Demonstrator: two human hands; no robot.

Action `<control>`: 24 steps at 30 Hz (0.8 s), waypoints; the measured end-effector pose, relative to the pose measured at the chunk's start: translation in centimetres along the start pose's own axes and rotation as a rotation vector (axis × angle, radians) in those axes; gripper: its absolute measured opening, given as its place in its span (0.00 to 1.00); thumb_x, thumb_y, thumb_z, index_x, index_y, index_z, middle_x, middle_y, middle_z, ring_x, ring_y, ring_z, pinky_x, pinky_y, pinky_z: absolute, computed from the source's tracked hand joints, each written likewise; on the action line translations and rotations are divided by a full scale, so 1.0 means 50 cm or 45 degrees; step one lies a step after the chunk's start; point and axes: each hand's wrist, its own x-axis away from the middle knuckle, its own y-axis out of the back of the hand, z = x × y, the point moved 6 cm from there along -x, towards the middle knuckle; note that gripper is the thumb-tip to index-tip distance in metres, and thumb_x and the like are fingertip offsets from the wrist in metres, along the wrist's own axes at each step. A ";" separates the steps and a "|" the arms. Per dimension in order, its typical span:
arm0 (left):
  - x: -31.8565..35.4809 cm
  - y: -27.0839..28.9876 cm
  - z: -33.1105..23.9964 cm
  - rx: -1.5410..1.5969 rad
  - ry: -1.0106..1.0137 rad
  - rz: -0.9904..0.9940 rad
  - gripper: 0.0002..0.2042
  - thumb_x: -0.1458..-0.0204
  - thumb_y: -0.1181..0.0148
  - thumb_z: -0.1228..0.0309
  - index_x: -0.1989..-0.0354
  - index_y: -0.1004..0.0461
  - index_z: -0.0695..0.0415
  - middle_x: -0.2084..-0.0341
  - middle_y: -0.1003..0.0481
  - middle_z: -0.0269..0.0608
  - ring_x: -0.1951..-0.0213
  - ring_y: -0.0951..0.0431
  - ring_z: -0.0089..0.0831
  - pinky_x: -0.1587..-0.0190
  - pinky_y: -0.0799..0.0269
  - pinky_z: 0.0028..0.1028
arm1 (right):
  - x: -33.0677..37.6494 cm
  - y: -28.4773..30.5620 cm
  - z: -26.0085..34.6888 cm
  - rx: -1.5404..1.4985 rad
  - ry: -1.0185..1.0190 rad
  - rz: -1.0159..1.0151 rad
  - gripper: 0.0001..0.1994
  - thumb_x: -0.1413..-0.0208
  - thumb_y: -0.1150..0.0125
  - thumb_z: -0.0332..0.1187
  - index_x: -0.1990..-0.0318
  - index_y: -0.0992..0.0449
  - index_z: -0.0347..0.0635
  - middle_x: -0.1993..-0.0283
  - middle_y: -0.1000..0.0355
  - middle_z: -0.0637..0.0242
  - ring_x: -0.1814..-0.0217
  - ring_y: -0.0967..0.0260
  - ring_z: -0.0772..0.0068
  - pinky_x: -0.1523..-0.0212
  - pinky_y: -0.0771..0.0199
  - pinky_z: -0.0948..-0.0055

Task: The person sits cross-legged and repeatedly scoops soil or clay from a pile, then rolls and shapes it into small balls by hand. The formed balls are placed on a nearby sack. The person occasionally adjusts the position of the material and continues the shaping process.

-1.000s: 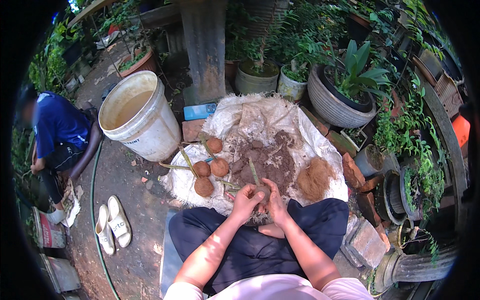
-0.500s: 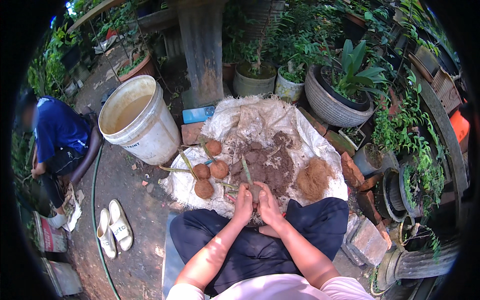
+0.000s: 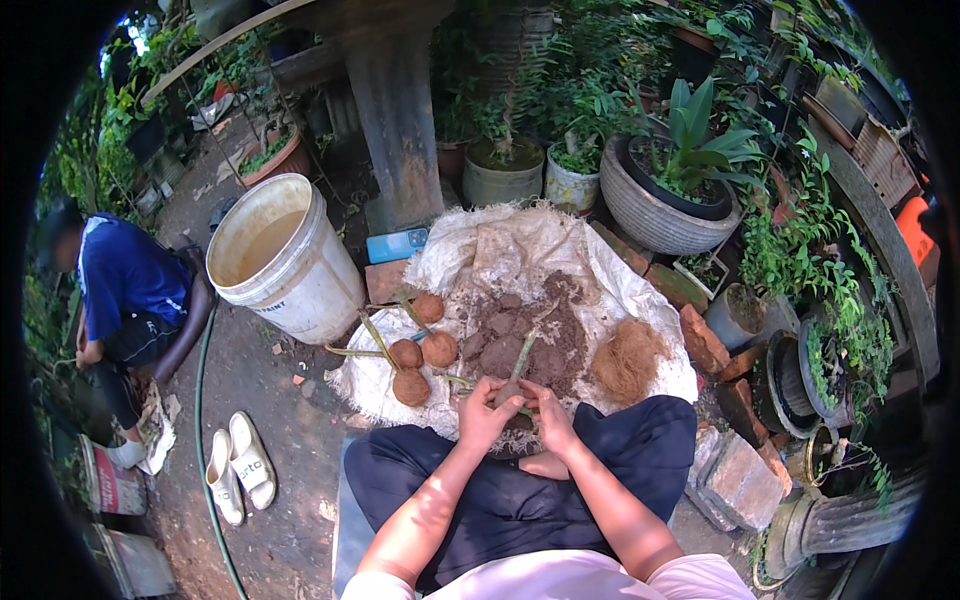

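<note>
Over my lap, my left hand (image 3: pixel 482 416) and my right hand (image 3: pixel 550 414) close together round a brown soil ball (image 3: pixel 508 392). From it a green stem cutting (image 3: pixel 525 350) sticks up, leaning a little right. Beyond my hands a heap of dark moist soil (image 3: pixel 555 362) lies on a white woven sack (image 3: pixel 490 235). To the left sit several round fibre-wrapped balls (image 3: pixel 410 387) with green stems. A loose wad of brown coconut fibre (image 3: pixel 630 360) rests right of the soil. More cut stems lie partly hidden beside my left hand.
A white bucket of murky water (image 3: pixel 310 275) stands far left, near a blue phone (image 3: pixel 396 246) on a brick. Pale slippers (image 3: pixel 250 460) and a green hose (image 3: pixel 200 400) lie left. Another person (image 3: pixel 130 280) crouches beyond. Potted plants (image 3: pixel 670 205) and bricks (image 3: pixel 735 480) line the right.
My hands have shifted their grip on the soil ball, the left now reaching farther round it. The stem has tipped from leaning left to leaning right.
</note>
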 end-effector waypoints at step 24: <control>0.050 -0.087 -0.067 -1.038 -0.201 0.235 0.38 0.36 0.58 0.45 0.30 0.50 0.68 0.34 0.45 0.64 0.31 0.46 0.60 0.30 0.53 0.49 | 0.045 -0.011 -0.037 -0.814 -0.355 0.185 0.32 0.31 0.54 0.54 0.28 0.45 0.44 0.36 0.36 0.57 0.42 0.30 0.66 0.51 0.22 0.65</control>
